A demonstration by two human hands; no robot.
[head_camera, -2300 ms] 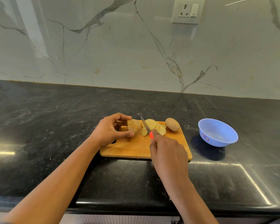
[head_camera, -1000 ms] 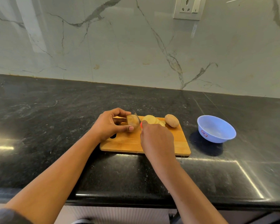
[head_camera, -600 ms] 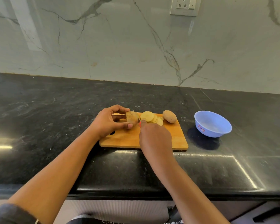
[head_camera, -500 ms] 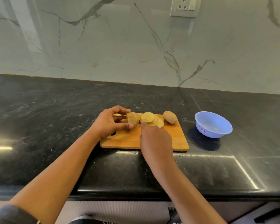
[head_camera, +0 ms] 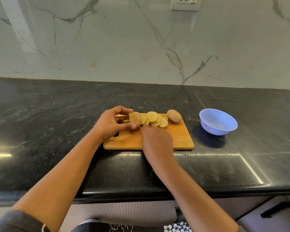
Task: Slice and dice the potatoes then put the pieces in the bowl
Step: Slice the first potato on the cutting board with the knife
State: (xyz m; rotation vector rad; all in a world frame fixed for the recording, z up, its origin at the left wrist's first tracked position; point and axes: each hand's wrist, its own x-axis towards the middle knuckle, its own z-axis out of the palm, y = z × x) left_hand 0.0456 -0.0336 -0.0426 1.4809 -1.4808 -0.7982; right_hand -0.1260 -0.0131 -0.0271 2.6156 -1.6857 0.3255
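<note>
A wooden cutting board (head_camera: 177, 139) lies on the black counter. My left hand (head_camera: 113, 123) grips the uncut stub of a potato (head_camera: 135, 120) at the board's back left, thumb and fingers curled round it. Several round slices (head_camera: 155, 118) fan out to the right of the stub. My right hand (head_camera: 156, 142) holds a knife just right of the stub; the hand hides nearly all of the knife. A whole potato (head_camera: 174, 116) rests at the board's back right. The light-blue bowl (head_camera: 218, 122) stands on the counter right of the board, with nothing visible in it.
A marble wall rises behind the black counter (head_camera: 57, 118), with a socket plate (head_camera: 185, 3) high up. The counter's front edge runs near my forearms. A drawer handle (head_camera: 277, 209) shows below at the right.
The knife has come down from raised to a cut at the stub. More slices lie in the fan, and the stub is shorter. My left hand has kept its grip.
</note>
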